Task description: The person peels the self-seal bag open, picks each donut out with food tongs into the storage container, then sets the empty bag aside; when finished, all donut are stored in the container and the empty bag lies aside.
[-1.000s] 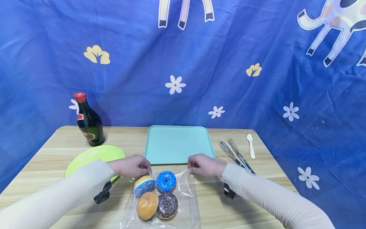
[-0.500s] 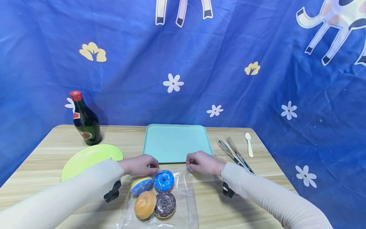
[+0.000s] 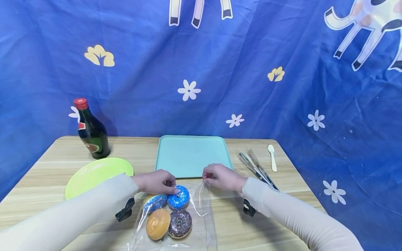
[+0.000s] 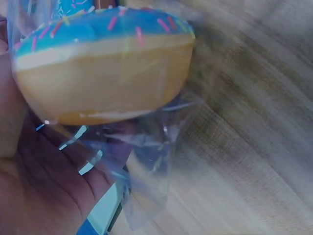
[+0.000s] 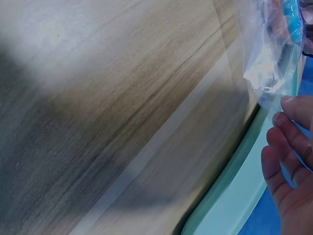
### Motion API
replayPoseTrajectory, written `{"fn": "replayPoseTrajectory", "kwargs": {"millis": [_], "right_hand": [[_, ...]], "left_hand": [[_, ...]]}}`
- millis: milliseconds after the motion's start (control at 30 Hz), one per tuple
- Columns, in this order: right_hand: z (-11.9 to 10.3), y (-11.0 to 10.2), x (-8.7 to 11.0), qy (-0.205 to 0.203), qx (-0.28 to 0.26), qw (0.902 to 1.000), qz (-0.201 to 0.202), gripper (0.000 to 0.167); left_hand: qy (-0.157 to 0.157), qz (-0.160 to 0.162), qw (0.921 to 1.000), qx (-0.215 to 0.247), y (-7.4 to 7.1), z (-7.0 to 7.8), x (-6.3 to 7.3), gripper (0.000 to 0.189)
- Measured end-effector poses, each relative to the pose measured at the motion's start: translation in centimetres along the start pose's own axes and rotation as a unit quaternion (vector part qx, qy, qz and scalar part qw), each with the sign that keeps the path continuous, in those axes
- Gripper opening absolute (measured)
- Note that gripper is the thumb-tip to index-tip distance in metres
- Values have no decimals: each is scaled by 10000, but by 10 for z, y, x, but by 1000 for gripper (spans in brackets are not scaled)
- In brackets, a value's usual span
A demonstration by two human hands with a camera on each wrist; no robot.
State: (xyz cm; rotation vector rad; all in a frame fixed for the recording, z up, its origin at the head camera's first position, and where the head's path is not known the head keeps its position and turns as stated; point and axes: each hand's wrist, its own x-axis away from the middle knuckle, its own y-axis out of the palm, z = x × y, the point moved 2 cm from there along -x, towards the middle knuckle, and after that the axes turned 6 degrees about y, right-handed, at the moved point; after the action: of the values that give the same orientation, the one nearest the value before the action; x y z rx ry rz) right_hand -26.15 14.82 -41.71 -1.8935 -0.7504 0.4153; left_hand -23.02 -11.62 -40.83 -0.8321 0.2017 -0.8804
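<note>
On the table lies a clear plastic bag (image 3: 201, 226). Inside are a blue-frosted donut (image 3: 180, 201), a second blue-topped donut (image 3: 155, 205) tipped on its side, a dark brown sprinkled donut (image 3: 180, 223) and an orange-tan bun or donut (image 3: 158, 224). My left hand (image 3: 157, 182) pinches the bag's far edge, its thumb overlapping the upright blue donut in the head view. Close beside that palm, the left wrist view shows the tipped donut's tan side under the film. My right hand (image 3: 223, 177) pinches the bag's far right corner between thumb and index finger.
A light teal tray (image 3: 193, 157) lies just beyond the hands. To the left are a lime green plate (image 3: 94, 174) and a dark bottle with a red cap (image 3: 94, 134). Metal tongs (image 3: 255, 169) and a white spoon (image 3: 272, 158) lie at the right. Blue cloth hangs behind.
My left hand has slid right along the bag's far edge, from above the tipped donut to the upright blue one. The right hand stays at the bag's corner.
</note>
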Motion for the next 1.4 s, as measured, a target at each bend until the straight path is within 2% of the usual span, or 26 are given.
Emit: {"fn": "replayPoseTrajectory", "kwargs": {"millis": [200,533,700,900,1067,1233,1333,1400], "right_hand": [[-1,-5,4,-301,-200,9993,125,3],[11,-16,13,-230,-703,9972,-80,5],[22,-21,18,45,-945,9953,-224,5],[34,-21,21,145,-1168,9926,-299,4],[36,-19,22,347,-1418,9884,-431,5],[29,-19,21,513,-1525,9869,-155,13],[23,-21,21,918,-1467,9849,91,26],[20,-20,22,1344,-1633,9774,58,35]], "left_hand": [[-201,-35,9997,-114,1,0,-1,22],[-362,-62,9989,-274,2,1,-3,22],[-279,-82,9992,-291,2,0,-2,22],[-274,-92,9992,-268,2,0,-2,22],[-289,-104,9992,-243,3,2,-2,21],[-275,-110,9992,-254,4,1,-1,21],[-232,-105,9993,-281,3,2,-1,21],[-223,-113,9993,-288,2,3,-1,21]]}}
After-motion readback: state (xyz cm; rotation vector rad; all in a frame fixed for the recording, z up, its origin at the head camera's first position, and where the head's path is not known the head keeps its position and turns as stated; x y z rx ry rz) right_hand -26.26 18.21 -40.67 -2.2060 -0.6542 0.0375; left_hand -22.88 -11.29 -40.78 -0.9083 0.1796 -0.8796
